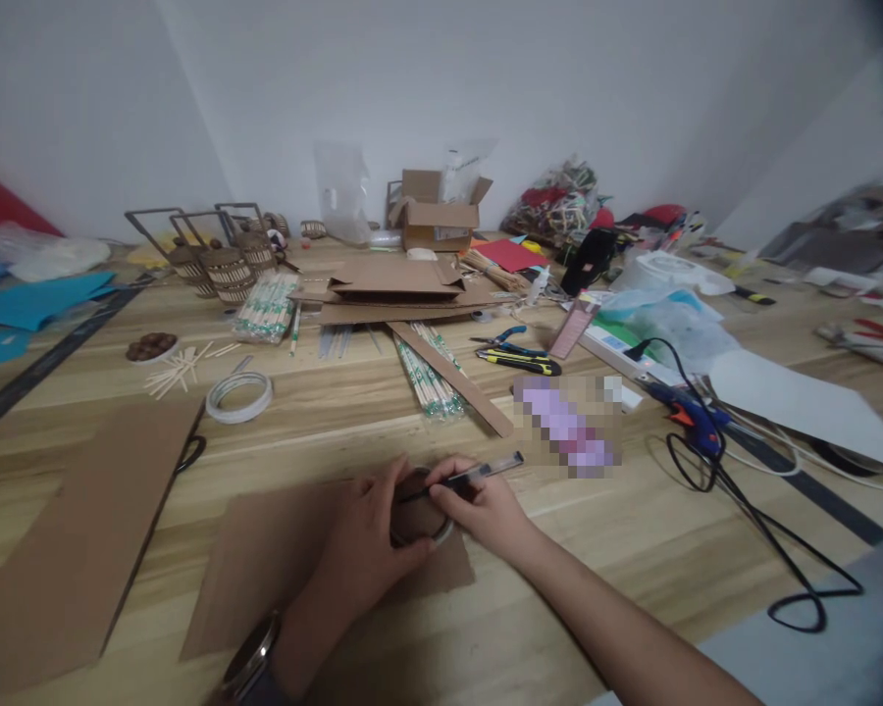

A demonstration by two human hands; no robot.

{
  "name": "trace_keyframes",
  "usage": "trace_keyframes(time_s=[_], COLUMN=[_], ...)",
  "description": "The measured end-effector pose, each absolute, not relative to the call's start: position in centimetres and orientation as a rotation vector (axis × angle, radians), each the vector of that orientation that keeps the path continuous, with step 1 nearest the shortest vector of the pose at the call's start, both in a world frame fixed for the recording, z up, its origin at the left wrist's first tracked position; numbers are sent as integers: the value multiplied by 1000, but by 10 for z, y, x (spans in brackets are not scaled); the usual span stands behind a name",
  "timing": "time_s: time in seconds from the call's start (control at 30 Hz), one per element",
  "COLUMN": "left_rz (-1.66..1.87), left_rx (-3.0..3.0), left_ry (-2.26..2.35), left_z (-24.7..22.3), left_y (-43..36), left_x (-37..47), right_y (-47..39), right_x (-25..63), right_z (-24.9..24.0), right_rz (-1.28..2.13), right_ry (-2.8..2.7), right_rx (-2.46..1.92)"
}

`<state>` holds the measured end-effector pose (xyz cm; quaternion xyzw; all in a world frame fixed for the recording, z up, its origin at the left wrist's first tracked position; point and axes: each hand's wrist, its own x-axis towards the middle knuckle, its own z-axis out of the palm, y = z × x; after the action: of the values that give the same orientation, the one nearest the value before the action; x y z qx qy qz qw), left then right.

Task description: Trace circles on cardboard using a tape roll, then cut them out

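Observation:
A ring that looks like a roll of tape (pixel 442 535) lies flat on a piece of brown cardboard (pixel 254 559) in front of me. My left hand (pixel 360 534) is curved around this ring, fingers at its far side and thumb at its near side, pressing it down. In my right hand (pixel 494 512) is a pen (pixel 480 473), pinched between fingers and thumb. Its dark tip points into the ring's opening, against the cardboard. Part of the ring is hidden by my fingers.
To the left are a larger cardboard sheet (pixel 80 529), with a dark scissors handle (pixel 191 453) at its edge, and a white tape roll (pixel 239 396). Ahead lie a yellow-black utility knife (pixel 521 362) and pliers (pixel 511 340). A blue glue gun (pixel 696 422) with looping cable sits right.

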<state>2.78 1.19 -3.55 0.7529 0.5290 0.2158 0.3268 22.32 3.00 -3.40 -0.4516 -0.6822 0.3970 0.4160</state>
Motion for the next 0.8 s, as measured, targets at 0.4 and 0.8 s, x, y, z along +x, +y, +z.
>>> trace_keyframes(time_s=[0.4,0.8], left_rz=[618,565], left_rx=[2041,2002], left_ry=[1388,1405], left_z=[-36,-35], left_y=[10,12], left_x=[26,27], right_y=[30,28], right_x=[221,223], right_z=[-40,-34], right_rz=[854,877], right_ry=[-1833,-1850], right_rx=[-1099,-1062])
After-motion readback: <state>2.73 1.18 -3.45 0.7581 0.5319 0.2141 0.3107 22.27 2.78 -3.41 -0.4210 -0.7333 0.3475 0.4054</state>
